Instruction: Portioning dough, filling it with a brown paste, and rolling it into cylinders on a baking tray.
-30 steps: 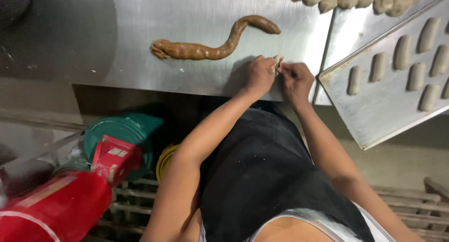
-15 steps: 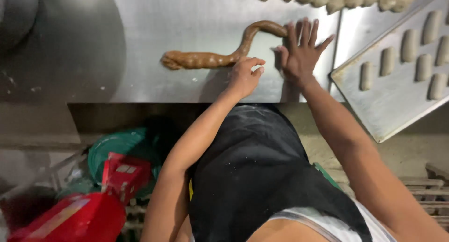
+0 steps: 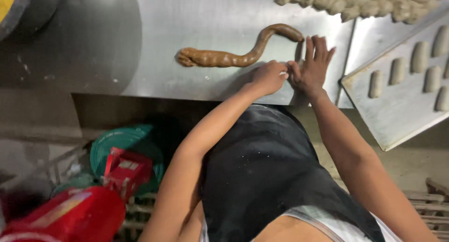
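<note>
Flanking hands [image 3: 292,73] near table edge [image 3: 187,96]

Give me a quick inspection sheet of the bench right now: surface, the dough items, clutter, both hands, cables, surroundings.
Surface: steel table, shiny, a few pale specks at the left.
Job's things: long brown dough rope, curved, lying on the table; steel tray at the right with short shaped dough pieces in rows; pile of cut dough lumps along the far edge.
Clutter: nothing seen on the table beyond these.
Hands: left hand curled, fingertips meeting the right; right hand flat on the table, fingers spread beside the rope's end. Whether a piece lies between them cannot be told.
Cables: nothing seen.
Surroundings: red containers and a green lid below the bench; person wears a black apron.
</note>
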